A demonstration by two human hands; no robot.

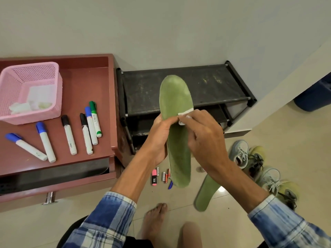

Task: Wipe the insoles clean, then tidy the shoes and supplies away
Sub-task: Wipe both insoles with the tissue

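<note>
Over the tiled floor (272, 127), left hand (159, 135) grips a long green insole (174, 93); right hand (204, 136) pinches a white wipe (184, 116) on it.

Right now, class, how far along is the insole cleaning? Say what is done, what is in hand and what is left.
Done: nothing is plainly finished. In hand: the left hand grips a long green foam insole while the right hand pinches a small white wipe against its middle. Left: the second green insole lying on the tiled floor, then putting away the grey-and-yellow lace-up sneakers.
</note>
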